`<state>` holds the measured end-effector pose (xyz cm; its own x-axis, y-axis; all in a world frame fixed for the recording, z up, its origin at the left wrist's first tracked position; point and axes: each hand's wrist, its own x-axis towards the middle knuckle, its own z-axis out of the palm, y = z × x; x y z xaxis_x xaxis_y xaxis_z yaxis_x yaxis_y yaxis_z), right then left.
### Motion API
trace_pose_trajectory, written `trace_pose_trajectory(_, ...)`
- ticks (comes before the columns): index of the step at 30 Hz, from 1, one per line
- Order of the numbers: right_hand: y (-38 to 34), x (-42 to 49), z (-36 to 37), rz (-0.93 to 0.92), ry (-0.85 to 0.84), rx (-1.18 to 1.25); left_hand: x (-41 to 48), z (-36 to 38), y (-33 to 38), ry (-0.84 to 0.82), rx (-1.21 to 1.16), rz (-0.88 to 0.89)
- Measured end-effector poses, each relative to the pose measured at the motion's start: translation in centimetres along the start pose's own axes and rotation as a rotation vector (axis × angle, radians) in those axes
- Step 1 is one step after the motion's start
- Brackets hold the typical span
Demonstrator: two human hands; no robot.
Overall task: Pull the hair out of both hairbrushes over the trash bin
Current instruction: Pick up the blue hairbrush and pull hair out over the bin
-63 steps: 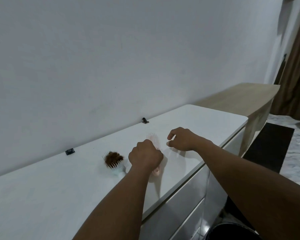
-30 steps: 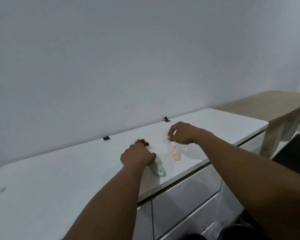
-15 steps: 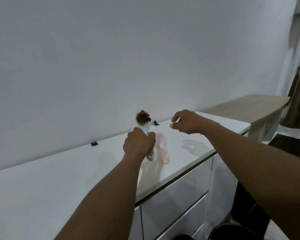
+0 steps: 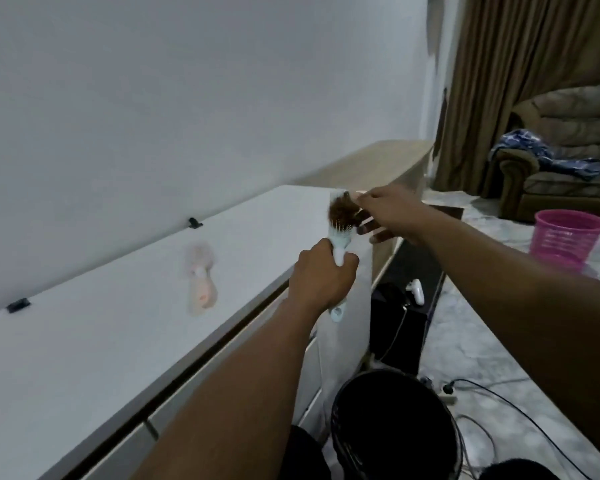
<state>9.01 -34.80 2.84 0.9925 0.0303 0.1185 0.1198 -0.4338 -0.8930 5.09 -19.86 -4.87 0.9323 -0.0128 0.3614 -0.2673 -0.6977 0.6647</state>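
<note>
- You've swung the blue hairbrush (image 4: pixel 340 237) off the dresser (image 4: pixel 84 341), above the black bin (image 4: pixel 392 424).
- Your left hand (image 4: pixel 321 278) clenches its handle.
- Your right hand (image 4: pixel 390 213) pinches the hair clump (image 4: pixel 342 211) above that grip.

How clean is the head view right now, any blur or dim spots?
Head view: dim, flat light; pink hairbrush on the white cabinet top is smeared by blur; hair clump on the blue hairbrush reads clearer; black trash bin interior is lost in darkness.

Blurred pink hairbrush (image 4: pixel 201 277), blue hairbrush (image 4: pixel 340 237) handle mostly hidden inside left hand (image 4: pixel 321 277)
</note>
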Motion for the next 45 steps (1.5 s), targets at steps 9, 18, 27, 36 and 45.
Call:
trace_pose_trajectory(9, 20.4, -1.3, 1.5, 0.410, 0.111, 0.315, -4.2, 16.2, -6.9, -0.340, 0.018, -0.070)
trace_pose_trajectory(18, 38.5, -3.2, 8.6, 0.603, 0.108, 0.223, -9.6, 27.9, -17.6, -0.626, -0.096, -0.395)
trace_pose_trajectory(27, 49.3, -2.9, 13.8, 0.766, 0.163, 0.326, -9.5, 35.5, -25.1, -0.829, -0.235, -0.621)
trace_pose_trajectory(36, 51.9, 0.8, 14.3, 0.785, 0.192, 0.297, -7.8, 38.8, -26.3, -0.837, -0.136, -0.481)
trace_pose_trajectory(45, 53.5, 1.6, 14.5, 0.744, 0.342, 0.175, -7.4, 40.3, -25.9, -0.832, -0.157, -0.482)
